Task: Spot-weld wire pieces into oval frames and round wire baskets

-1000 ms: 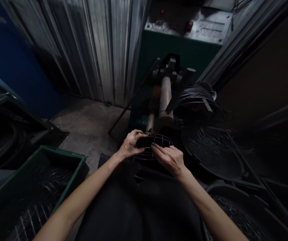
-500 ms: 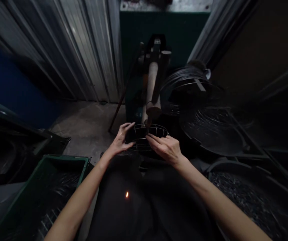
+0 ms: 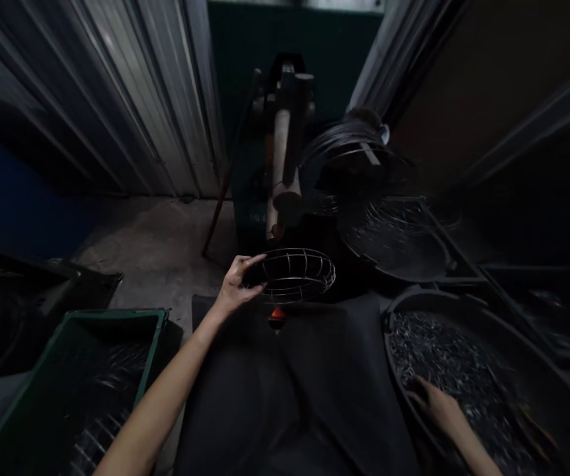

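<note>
My left hand (image 3: pixel 238 285) grips the left side of a round wire cage (image 3: pixel 305 266), thumb below and fingers above its rim. The cage has two hoops joined by short cross wires and hangs just below the thick round arms (image 3: pixel 285 188) of a machine, over my dark-covered lap. My right hand (image 3: pixel 436 402) is over the near left part of a large round tub (image 3: pixel 395 311). Many small, thin metal pieces (image 3: pixel 444 354) fill the tub. Shadow and blur obscure the right fingertips, so whether they hold a piece is unclear.
A green crate (image 3: pixel 116 314) with wire pieces stands to my left. Coils of wire (image 3: pixel 349 142) and a dark round tray (image 3: pixel 399 244) are right of the machine. A thin rod (image 3: pixel 215 221) leans left of it. Corrugated metal sheeting (image 3: pixel 151 99) rises behind.
My right hand has left the wire cage and moved down right to the tub. The left hand still holds the cage. A glowing spark over my lap is gone, and the view has shifted slightly right.
</note>
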A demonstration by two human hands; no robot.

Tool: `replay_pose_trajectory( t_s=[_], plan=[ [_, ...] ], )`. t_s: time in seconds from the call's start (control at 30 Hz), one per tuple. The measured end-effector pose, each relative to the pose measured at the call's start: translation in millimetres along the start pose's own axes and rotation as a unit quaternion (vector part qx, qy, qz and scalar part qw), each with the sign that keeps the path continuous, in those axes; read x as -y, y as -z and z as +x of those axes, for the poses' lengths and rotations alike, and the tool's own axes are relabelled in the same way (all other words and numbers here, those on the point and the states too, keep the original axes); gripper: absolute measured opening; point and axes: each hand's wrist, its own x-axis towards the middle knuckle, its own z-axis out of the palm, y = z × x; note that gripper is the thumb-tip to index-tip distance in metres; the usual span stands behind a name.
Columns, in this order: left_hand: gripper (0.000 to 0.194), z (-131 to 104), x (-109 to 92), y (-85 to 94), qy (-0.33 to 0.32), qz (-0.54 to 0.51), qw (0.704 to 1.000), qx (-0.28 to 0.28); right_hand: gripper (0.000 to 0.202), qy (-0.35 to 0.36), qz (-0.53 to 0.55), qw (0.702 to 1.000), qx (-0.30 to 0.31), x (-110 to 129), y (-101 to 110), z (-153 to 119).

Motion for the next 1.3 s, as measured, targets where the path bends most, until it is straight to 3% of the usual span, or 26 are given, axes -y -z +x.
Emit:
replay_pose_trajectory(
  t_s=[0.13,0.23,0.3,0.43,0.5,0.57,0.67,0.77,0.93,1.03,1.2,1.3],
  plan=[
    [0.058,-8,-3,2.6,0.050,-0.003,0.999,-0.011,0.024,-0.035,0.077,0.996,-0.021,-1,1,-4],
    [0.063,-11,-3,5.8,0.082,-0.001,0.996,-0.026,0.027,-0.139,0.140,0.979,-0.057,7,23,-2],
    [0.063,-11,-6,7.8,0.086,0.011,0.996,-0.035,0.029,-0.188,0.199,0.958,-0.087,25,43,-6],
    [0.055,-6,-17,6.6,0.042,0.053,0.997,-0.041,0.036,-0.095,0.336,0.930,-0.117,101,72,-19],
    [0.055,-3,-21,3.8,0.018,0.070,0.997,-0.038,0.041,-0.039,0.377,0.920,-0.102,139,67,-20],
    [0.054,-2,-23,1.8,0.008,0.078,0.996,-0.037,0.044,0.009,0.368,0.927,-0.068,161,50,-17],
    [0.052,-4,-24,2.4,0.011,0.082,0.996,-0.042,0.044,0.055,0.285,0.956,-0.042,162,19,-13],
    [0.051,-9,-23,4.4,0.026,0.083,0.995,-0.047,0.042,0.062,0.227,0.971,-0.043,146,3,-11],
    [0.050,-9,-22,1.6,0.046,0.076,0.996,-0.030,0.041,0.069,0.176,0.981,-0.043,143,9,-7],
    [0.051,-7,-25,0.1,0.050,0.073,0.996,-0.017,0.041,0.116,0.181,0.976,-0.038,148,11,-3],
    [0.052,-6,-28,4.3,0.053,0.075,0.996,-0.015,0.048,0.184,0.159,0.963,-0.120,147,5,8],
    [0.052,-5,-28,4.6,0.052,0.076,0.996,-0.011,0.043,0.177,0.178,0.958,-0.141,166,20,4]
  ],
)
